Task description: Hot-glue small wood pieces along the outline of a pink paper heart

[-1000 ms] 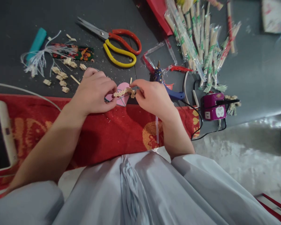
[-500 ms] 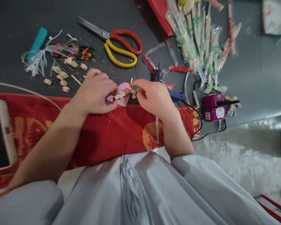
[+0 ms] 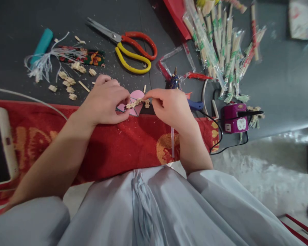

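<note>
A pink heart-like flat piece point(image 3: 137, 95) with thin dark lines lies at the towel's back edge. Across it runs a bumpy row of small pale wooden bits point(image 3: 133, 103). My left hand point(image 3: 106, 100) is closed, its thumb and fingertips pinching the left end of the pink piece and the row. My right hand point(image 3: 171, 106) has its index finger stretched to the right end of the row, touching the bits there. Its thumb sits apart from that fingertip and its other fingers are curled, with nothing visible in them.
Red-and-yellow scissors point(image 3: 135, 51) lie behind my hands. A blue-handled glue gun point(image 3: 195, 104) is beside my right hand, near a purple power socket point(image 3: 234, 118). Loose wooden bits point(image 3: 69, 82) are scattered left. Wrapped sticks point(image 3: 220, 44) lie back right; a phone point(image 3: 2, 145) rests on the red towel point(image 3: 123, 147).
My right index finger has straightened and moved slightly left onto the end of the wooden row; its thumb now sits farther from it. My left hand keeps its pinch.
</note>
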Demonstrator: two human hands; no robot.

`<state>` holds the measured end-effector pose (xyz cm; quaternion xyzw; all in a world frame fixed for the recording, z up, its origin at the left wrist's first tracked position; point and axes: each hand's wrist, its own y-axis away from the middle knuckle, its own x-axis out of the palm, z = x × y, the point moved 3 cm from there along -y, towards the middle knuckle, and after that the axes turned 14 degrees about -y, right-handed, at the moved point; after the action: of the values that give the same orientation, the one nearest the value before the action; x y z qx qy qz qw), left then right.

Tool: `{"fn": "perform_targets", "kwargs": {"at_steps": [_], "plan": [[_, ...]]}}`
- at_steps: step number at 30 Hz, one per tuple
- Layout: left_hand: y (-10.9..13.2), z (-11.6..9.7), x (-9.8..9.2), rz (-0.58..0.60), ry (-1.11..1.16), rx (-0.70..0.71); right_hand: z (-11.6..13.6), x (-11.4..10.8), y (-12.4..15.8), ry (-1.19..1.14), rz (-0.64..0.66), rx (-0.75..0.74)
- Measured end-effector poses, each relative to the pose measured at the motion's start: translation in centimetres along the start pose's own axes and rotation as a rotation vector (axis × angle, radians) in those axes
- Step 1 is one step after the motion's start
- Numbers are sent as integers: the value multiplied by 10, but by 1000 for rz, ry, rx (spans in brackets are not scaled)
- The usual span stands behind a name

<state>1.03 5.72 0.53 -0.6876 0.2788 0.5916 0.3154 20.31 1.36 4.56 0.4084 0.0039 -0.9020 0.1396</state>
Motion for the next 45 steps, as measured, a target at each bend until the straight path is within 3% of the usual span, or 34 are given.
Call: {"fn": "perform_targets", "kwargs": {"at_steps": [14,27,41,45], "plan": [[1,-3,-2,53,7,-38,31,8,17,359,353,-5],[1,-1,2,27,1,-16,40,19,25,484,411,-80],[1,-3,3,-20,-110,22,37,14,21,468,398,-14],[2,-2,3,-27,-53,1,35,10,19,464,374,7]]}}
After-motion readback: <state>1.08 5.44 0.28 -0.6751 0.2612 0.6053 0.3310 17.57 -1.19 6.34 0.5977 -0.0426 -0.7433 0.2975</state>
